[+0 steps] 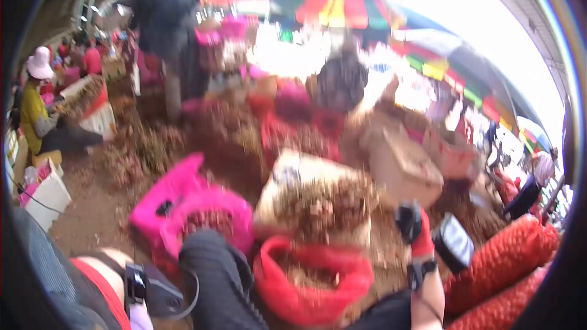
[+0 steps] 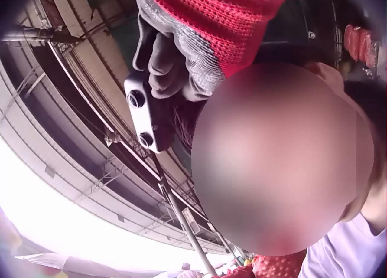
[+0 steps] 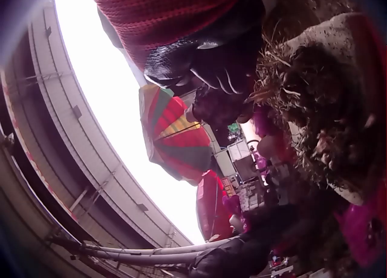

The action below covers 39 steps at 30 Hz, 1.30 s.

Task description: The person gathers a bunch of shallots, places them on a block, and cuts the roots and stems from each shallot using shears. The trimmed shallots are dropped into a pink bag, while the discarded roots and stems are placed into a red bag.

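In a red glove with grey fingers, my left hand (image 2: 184, 54) is raised beside a blurred head, its fingers bent against the end of a white two-lens camera (image 2: 145, 117). The head view shows only that forearm with its wrist device (image 1: 153, 290). My right hand (image 1: 414, 226), gloved in red and black, is in the air right of a pale sack (image 1: 269, 205) topped with dry-stemmed bulbs (image 1: 321, 208). The right wrist view shows the fingers of my right hand (image 3: 208, 57) curled, with no held thing plainly visible.
A red bag (image 1: 312, 305) and a pink bag (image 1: 153, 211) of small bulbs stand by my legs. Full red net sacks (image 1: 507, 253) lie at the right. Beyond are a large pale sack (image 1: 403, 165), people and umbrellas (image 1: 336, 0).
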Tool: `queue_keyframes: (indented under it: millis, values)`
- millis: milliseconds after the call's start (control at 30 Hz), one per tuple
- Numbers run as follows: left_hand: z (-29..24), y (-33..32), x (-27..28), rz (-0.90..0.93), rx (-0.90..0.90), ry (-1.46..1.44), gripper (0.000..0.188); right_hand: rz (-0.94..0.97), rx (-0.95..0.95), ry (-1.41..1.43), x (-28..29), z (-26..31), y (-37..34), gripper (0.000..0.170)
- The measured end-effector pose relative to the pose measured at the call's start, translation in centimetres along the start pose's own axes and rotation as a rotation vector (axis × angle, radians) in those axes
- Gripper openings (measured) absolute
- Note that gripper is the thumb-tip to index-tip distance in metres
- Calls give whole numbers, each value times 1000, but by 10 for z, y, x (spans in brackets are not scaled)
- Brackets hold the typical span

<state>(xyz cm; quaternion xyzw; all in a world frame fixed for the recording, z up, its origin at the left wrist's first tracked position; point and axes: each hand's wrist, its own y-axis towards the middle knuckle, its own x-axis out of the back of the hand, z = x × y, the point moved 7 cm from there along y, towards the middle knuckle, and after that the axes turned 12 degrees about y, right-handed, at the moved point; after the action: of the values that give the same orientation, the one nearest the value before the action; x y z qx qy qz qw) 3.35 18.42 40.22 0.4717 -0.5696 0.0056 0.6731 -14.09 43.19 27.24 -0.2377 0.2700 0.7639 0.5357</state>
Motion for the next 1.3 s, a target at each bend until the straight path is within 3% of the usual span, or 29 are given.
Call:
queue_keyframes:
  millis: [100, 200, 233, 300, 333, 367, 433, 500, 533, 600, 633, 700, 767, 833, 900, 967, 1033, 1067, 1100, 1133, 1167, 1200, 1233, 1300]
  values:
    - [19, 13, -11, 26, 4, -39, 27, -104, -18, -325, -20, 14, -29, 33]
    - [26, 10, -2, -17, -34, -45, 28, -157, -142, -409, 2, -6, -17, 33]
    - [25, 3, 12, -65, -57, -38, 28, -106, -145, -504, -6, -13, -20, 34]
    - [29, -19, 56, -202, -106, 20, 29, -107, -323, -567, 34, -49, -5, 33]
    - [36, -32, 82, -285, -109, 73, 30, 51, -363, -701, 35, -59, -6, 33]
    - [51, -46, 110, -390, -78, 133, 30, 283, -129, -977, 60, -69, 1, 33]
    - [105, -77, 159, -597, 124, 275, 31, 176, -398, -940, 41, -95, -16, 30]
    - [164, -92, 170, -690, 311, 364, 32, 146, -500, -936, 29, -110, -24, 31]
    - [195, -86, 155, -631, 388, 336, 33, 148, -522, -979, 25, -112, -24, 32]
    - [261, -67, 73, -338, 532, 171, 34, 169, -570, -1055, 13, -113, -35, 32]
    - [276, -62, 22, -243, 561, -140, 32, 169, -564, -1040, 11, -113, -34, 32]
    - [353, -87, -77, 179, 707, -118, 34, 162, -551, -1011, 11, -112, -34, 31]
    - [406, -120, -145, 383, 960, 20, 45, 116, -556, -1023, 10, -107, -37, 29]
    - [435, -143, -182, 386, 1024, 242, 53, 111, -522, -1076, 19, -108, -42, 26]
    - [432, -148, -192, 377, 1200, 333, 50, 76, -507, -1097, 4, -98, -52, 23]
    - [443, -155, -213, 405, 1189, 320, 49, 46, -517, -1123, -13, -81, -60, 23]
    - [421, -148, -206, 581, 1111, 436, 52, 13, -404, -1036, -5, -65, -62, 22]
    - [430, -153, -209, 563, 1119, 493, 51, 9, -324, -1098, -2, -54, -63, 22]
    - [422, -154, -201, 514, 1176, 460, 43, 13, -242, -1161, -3, -42, -63, 21]
    - [450, -178, -213, 467, 1194, 321, 37, 29, -147, -1222, -6, -27, -62, 22]
    - [471, -207, -225, 357, 1338, 36, 33, -36, -25, -1220, -8, -4, -63, 22]
    - [491, -244, -253, 276, 1576, -423, 32, -90, 99, -1203, -13, 17, -67, 23]
    - [467, -245, -245, 210, 1597, -736, 21, -130, 228, -1170, -21, 37, -70, 23]
    - [409, -211, -218, 274, 1325, -1075, 18, -247, 428, -1177, -63, 92, -94, 25]
